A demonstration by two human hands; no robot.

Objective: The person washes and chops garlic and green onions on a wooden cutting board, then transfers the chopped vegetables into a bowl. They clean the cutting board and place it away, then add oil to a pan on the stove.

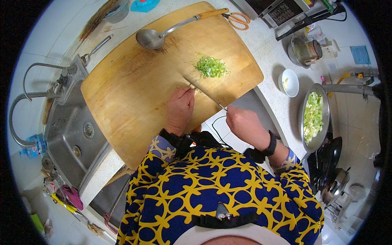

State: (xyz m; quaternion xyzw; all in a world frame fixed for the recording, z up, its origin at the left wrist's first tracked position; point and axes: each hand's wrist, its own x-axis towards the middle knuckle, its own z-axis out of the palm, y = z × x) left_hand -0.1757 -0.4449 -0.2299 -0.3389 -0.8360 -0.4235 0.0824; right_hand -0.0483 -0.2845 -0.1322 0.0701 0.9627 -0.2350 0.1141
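Note:
My right hand (246, 124) grips the handle of a kitchen knife (208, 95), its thin blade seen nearly edge-on. The blade lies over a wooden cutting board (131, 92), pointing up and left. Against the blade's left side, the curled fingers of my left hand (181, 107) pinch a small pale food piece (192, 86), mostly hidden by the fingertips. Small pale bits (199, 91) lie along the knife. Above the blade sits a loose pile of chopped green onion (211, 66).
A metal ladle (150, 39) rests across the board's far part, beside orange-handled scissors (239, 21). At right stand a white bowl (292, 88) with pale pieces inside and a metal pan (327, 122) of chopped pale-green vegetable (313, 118). A steel sink (69, 128) lies left.

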